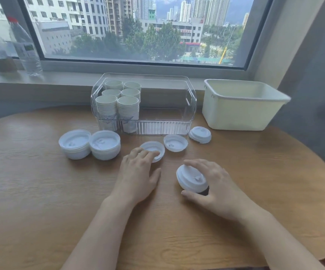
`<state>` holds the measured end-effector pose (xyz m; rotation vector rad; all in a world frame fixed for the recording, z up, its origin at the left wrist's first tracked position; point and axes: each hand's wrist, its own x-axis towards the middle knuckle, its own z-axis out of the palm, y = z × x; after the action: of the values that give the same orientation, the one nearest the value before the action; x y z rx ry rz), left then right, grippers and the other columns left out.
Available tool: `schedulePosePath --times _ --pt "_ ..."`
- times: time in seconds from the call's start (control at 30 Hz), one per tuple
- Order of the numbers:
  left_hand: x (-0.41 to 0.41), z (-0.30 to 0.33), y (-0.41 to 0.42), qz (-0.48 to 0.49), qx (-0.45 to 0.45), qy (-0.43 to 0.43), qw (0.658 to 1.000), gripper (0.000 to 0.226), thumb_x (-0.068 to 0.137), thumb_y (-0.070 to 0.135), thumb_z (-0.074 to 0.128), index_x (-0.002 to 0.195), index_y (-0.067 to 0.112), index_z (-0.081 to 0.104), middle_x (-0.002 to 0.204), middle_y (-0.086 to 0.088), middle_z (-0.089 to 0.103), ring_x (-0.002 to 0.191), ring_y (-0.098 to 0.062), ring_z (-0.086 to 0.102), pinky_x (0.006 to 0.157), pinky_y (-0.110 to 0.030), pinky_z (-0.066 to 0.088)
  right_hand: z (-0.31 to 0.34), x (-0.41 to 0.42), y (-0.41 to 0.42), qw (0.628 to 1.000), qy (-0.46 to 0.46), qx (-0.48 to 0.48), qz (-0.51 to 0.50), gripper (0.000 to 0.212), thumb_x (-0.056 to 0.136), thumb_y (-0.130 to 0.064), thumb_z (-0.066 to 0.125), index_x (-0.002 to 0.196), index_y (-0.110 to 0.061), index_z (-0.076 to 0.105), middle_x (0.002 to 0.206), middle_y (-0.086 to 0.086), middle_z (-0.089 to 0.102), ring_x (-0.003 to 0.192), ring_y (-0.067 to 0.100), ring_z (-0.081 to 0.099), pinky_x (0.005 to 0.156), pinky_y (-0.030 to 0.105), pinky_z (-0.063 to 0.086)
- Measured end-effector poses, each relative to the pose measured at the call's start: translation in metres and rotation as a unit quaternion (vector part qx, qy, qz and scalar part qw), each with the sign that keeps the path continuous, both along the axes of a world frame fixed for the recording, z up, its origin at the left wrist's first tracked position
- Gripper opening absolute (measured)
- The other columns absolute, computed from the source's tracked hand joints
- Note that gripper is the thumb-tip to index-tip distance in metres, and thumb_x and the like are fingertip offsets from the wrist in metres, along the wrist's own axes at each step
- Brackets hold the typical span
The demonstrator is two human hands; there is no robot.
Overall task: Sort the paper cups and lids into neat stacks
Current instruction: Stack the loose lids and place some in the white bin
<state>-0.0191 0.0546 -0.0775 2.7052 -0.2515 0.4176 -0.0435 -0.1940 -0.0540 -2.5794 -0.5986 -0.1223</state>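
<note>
Several stacks of white paper cups point(118, 102) stand in the left end of a clear plastic bin point(189, 106). Two piles of white lids point(75, 144) point(105, 145) sit on the wooden table point(31, 182) in front of the bin. Loose lids lie to their right: one upturned point(175, 143), one dome-up point(200, 135). My left hand point(138, 172) rests with its fingertips on another upturned lid point(154, 150). My right hand point(214, 184) holds a tilted lid point(191, 179) between thumb and fingers, just above the table.
A cream plastic tub point(241, 108) stands at the back right of the table. On the window sill at the far left are a water bottle point(26, 47) and a glass with brown liquid point(1, 61). The table edge curves round on the right.
</note>
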Motion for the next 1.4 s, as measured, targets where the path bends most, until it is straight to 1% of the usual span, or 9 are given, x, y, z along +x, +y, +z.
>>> schedulePosePath --times 0.13,0.33,0.63,0.77,0.9,1.03,1.17,1.27,1.4 --pt "-0.008 -0.001 -0.005 -0.016 -0.027 -0.01 0.999 0.041 0.095 0.054 0.066 0.13 0.032 0.068 0.13 0.014 0.064 0.138 -0.016 0.044 0.114 -0.037 0.033 -0.001 -0.006 -0.012 0.998 0.012 0.04 -0.036 0.074 0.082 -0.061 0.077 0.148 -0.047 0.045 0.144 -0.029 0.047 0.134 -0.004 0.039 0.113 0.02 0.029" --pt "-0.034 -0.002 -0.009 -0.056 -0.032 -0.032 0.997 0.028 0.093 0.053 0.07 0.111 0.032 0.074 0.117 0.022 0.066 0.133 -0.01 0.048 0.113 -0.035 0.028 0.001 -0.007 -0.028 0.99 0.052 0.107 -0.071 0.083 0.079 -0.038 0.086 0.148 -0.05 0.042 0.141 -0.02 0.051 0.134 0.004 0.047 0.112 0.025 0.036" --pt "-0.086 0.013 -0.009 -0.106 -0.037 -0.031 0.993 0.023 0.086 0.055 0.079 0.081 0.032 0.077 0.106 0.025 0.068 0.129 -0.003 0.051 0.114 -0.036 0.029 0.013 -0.021 -0.023 0.978 0.0 0.188 -0.095 0.079 0.072 -0.064 0.084 0.142 -0.044 0.054 0.127 -0.027 0.06 0.122 0.004 0.052 0.104 0.027 0.042" --pt "-0.106 0.017 -0.013 -0.113 -0.037 -0.018 0.993 0.031 0.082 0.062 0.079 0.077 0.031 0.076 0.108 0.025 0.068 0.129 0.002 0.049 0.115 -0.032 0.027 0.016 -0.033 -0.017 0.978 -0.016 0.191 -0.082 0.075 0.077 -0.052 0.086 0.143 -0.047 0.05 0.124 -0.038 0.053 0.125 0.01 0.049 0.106 0.031 0.041" --pt "-0.123 0.018 -0.017 -0.108 -0.033 -0.017 0.993 0.032 0.079 0.059 0.083 0.075 0.029 0.075 0.109 0.023 0.069 0.129 0.0 0.05 0.114 -0.029 0.026 0.013 -0.042 -0.017 0.983 0.003 0.166 -0.076 0.083 0.076 -0.036 0.089 0.147 -0.047 0.047 0.136 -0.026 0.052 0.131 0.014 0.047 0.114 0.04 0.041" --pt "-0.138 0.018 -0.018 -0.099 -0.042 -0.017 0.994 0.035 0.078 0.061 0.084 0.093 0.031 0.075 0.125 0.021 0.063 0.131 -0.002 0.049 0.113 -0.024 0.023 0.01 -0.049 -0.015 0.987 -0.018 0.126 -0.096 0.087 0.072 -0.046 0.091 0.148 -0.042 0.049 0.144 -0.013 0.055 0.131 0.017 0.047 0.114 0.041 0.04" --pt "-0.143 0.016 -0.018 -0.062 -0.058 -0.015 0.996 0.072 0.075 0.067 0.082 0.135 0.034 0.061 0.144 0.02 0.049 0.139 -0.007 0.042 0.117 -0.029 0.026 0.01 -0.052 -0.017 0.979 -0.059 0.15 -0.125 0.083 0.075 -0.057 0.085 0.149 -0.041 0.049 0.14 -0.012 0.057 0.125 0.016 0.047 0.111 0.041 0.039" --pt "-0.139 0.014 -0.017 -0.037 -0.069 0.009 0.997 0.091 0.075 0.073 0.077 0.151 0.035 0.046 0.152 0.02 0.043 0.145 -0.007 0.035 0.12 -0.03 0.024 0.008 -0.052 -0.021 0.979 -0.044 0.164 -0.111 0.078 0.083 -0.051 0.082 0.151 -0.045 0.045 0.143 -0.013 0.053 0.129 0.016 0.044 0.113 0.038 0.037" --pt "-0.134 0.008 -0.013 -0.025 -0.065 0.033 0.997 0.095 0.076 0.077 0.072 0.155 0.035 0.041 0.153 0.019 0.046 0.146 -0.007 0.035 0.122 -0.034 0.027 0.005 -0.051 -0.026 0.983 -0.025 0.161 -0.09 0.08 0.086 -0.035 0.083 0.153 -0.047 0.041 0.148 -0.013 0.048 0.135 0.016 0.044 0.114 0.035 0.037"
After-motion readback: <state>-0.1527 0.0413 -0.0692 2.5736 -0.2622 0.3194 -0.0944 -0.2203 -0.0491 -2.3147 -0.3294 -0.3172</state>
